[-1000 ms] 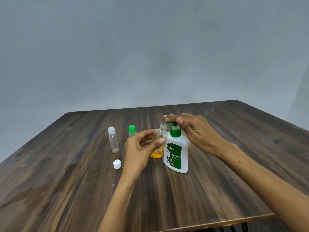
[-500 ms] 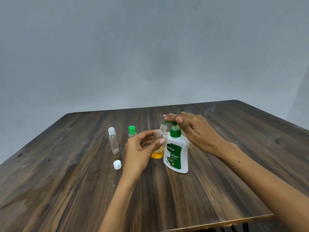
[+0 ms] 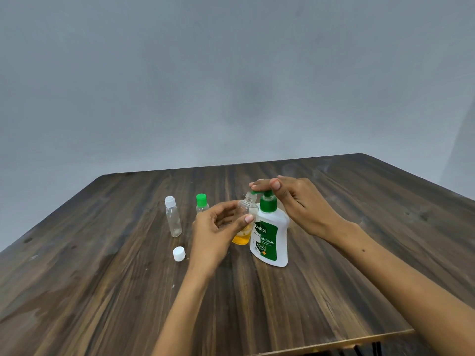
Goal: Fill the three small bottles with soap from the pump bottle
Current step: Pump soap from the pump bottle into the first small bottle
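Barely anything is shifting: right hand [image 3: 300, 206] is still pressing flat fingers on the Dettol pump bottle [image 3: 270, 235] at frame centre. Left hand [image 3: 218, 227] is curling round the uncapped small bottle [image 3: 245, 219], amber soap pooling low, so filling is continuing.

I have a single view, from the camera worn on the person's head. It looks forward and down across the dark wood-grain table [image 3: 359, 265], with a plain grey wall [image 3: 231, 73] filling the upper half. Both forearms reach in from the bottom edge. The wide lens bends the table's edges. The table's middle sits at mid-distance, within arm's reach.
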### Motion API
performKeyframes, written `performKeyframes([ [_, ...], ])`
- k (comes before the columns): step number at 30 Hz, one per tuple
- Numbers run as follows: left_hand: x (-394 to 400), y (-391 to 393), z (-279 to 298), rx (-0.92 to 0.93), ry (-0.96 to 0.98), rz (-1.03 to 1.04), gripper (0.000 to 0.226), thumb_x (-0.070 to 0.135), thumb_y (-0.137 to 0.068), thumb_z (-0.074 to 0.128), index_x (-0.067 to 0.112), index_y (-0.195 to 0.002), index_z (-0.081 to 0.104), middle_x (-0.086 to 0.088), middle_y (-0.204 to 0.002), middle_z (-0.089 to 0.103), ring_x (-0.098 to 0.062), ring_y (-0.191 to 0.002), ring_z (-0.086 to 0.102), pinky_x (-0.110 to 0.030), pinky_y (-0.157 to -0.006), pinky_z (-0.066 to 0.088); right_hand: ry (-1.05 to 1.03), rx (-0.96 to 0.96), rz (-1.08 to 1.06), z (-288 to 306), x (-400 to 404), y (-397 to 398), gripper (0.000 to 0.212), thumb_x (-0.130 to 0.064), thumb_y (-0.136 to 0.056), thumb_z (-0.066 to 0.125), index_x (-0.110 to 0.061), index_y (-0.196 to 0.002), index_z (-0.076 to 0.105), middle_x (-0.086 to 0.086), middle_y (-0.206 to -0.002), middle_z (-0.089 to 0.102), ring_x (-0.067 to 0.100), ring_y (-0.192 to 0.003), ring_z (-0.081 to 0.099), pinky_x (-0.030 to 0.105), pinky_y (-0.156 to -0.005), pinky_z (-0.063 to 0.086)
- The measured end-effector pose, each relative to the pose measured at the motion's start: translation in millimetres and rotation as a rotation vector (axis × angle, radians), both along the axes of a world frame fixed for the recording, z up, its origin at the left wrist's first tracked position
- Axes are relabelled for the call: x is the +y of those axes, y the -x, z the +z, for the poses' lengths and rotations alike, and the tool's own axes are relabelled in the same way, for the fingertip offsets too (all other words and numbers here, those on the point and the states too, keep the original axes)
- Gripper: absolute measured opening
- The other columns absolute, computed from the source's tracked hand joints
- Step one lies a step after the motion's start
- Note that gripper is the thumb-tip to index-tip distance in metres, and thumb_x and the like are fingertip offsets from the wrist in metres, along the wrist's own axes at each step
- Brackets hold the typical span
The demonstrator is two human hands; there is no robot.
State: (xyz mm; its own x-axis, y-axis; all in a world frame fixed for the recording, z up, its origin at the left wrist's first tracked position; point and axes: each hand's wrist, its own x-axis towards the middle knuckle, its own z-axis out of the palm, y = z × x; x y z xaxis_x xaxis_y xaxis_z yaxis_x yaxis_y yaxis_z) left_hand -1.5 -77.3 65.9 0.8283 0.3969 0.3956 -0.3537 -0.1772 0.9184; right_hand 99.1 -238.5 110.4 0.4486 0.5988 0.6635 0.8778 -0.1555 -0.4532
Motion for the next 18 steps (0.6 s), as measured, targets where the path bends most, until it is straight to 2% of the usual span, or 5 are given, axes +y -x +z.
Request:
performKeyframes([
  [3, 0.1, 0.7, 1.1, -0.008, 0.008, -0.003, 0.031, 0.024, -0.068, 0.078, 0.026, -0.098, 0.071, 0.0, -0.099, 0.076, -0.011, -0.094, 0.072, -0.017, -0.079, 0.055, 0.0, 0.009, -0.001, 2.1, -0.5, 0.4, 0.085, -0.075, -0.089, 0.014, -0.017, -0.114, 0.071, -0.006, -0.119, 0.068, 0.007, -0.113, 0.062, 0.048, -0.1, 0.046],
  [8, 0.9, 0.4, 0.5, -0.017, 0.017, -0.006, 0.034, 0.028, -0.065, 0.078, 0.024, -0.099, 0.072, -0.001, -0.098, 0.076, -0.012, -0.095, 0.072, -0.02, -0.081, 0.056, -0.008, 0.012, -0.007, 5.9, 0.5, 1.9, 0.084, -0.075, -0.089, 0.015, -0.018, -0.114, 0.071, -0.012, -0.119, 0.067, 0.003, -0.113, 0.06, 0.047, -0.101, 0.046],
  [13, 2.5, -0.7, -2.7, 0.005, -0.006, 0.012, 0.049, 0.032, -0.064, 0.078, 0.015, -0.109, 0.071, -0.001, -0.102, 0.075, -0.012, -0.097, 0.071, -0.024, -0.086, 0.057, 0.0, 0.054, 0.004, 2.0, 0.3, 1.2, 0.081, -0.076, -0.088, 0.018, -0.022, -0.11, 0.073, -0.008, -0.113, 0.071, 0.008, -0.109, 0.064, 0.049, -0.1, 0.046],
  [18, 2.4, -0.5, -0.5, -0.012, 0.028, 0.005, 0.039, 0.028, -0.064, 0.078, 0.021, -0.102, 0.071, -0.002, -0.099, 0.076, -0.013, -0.095, 0.072, -0.02, -0.081, 0.056, 0.009, 0.031, -0.004, 10.4, 1.3, -0.2, 0.084, -0.078, -0.087, 0.015, -0.021, -0.111, 0.073, -0.01, -0.116, 0.069, 0.006, -0.111, 0.063, 0.048, -0.1, 0.046],
])
